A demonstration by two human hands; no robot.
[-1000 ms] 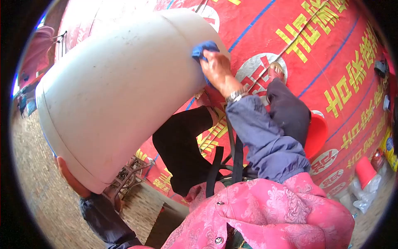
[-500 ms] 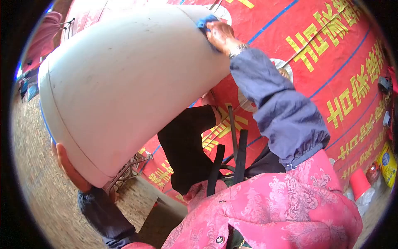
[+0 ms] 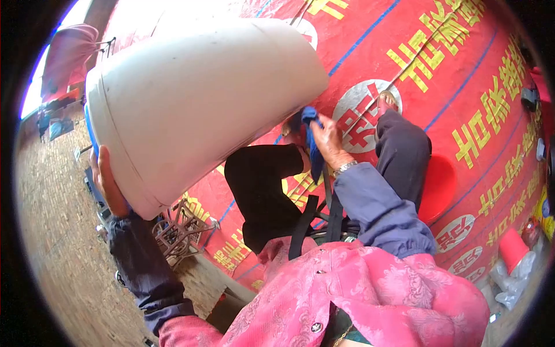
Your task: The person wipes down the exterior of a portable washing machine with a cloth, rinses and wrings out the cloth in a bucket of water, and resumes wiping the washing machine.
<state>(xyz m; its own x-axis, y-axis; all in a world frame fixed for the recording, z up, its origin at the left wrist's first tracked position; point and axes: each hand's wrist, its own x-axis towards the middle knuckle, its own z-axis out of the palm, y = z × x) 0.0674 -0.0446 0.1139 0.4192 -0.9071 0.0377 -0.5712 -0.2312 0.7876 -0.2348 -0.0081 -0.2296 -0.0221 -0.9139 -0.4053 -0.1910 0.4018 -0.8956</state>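
Observation:
A big white plastic barrel [image 3: 208,98] lies tilted on its side across the upper left, with faint specks on its wall and a blue edge at its left end. My left hand [image 3: 110,184] holds it by that end, fingers stretched along the edge. Just off the barrel's lower right end, my right hand [image 3: 329,142] grips a blue cloth [image 3: 314,149], which hangs down from the fingers. A metal watch band [image 3: 346,166] circles the right wrist.
Red sheeting [image 3: 370,52] with yellow characters and blue lines covers the ground. A red bucket [image 3: 438,188] stands beside my dark-trousered leg [image 3: 402,150]. Farther right are another red container [image 3: 511,248] and clear plastic bags [image 3: 514,283]. Brick paving [image 3: 58,231] and a metal frame [image 3: 179,231] lie left.
My right hand has come down off the barrel's far right end toward my body, bringing the cloth along. The barrel has shifted right and upward in view, my left hand still at its end.

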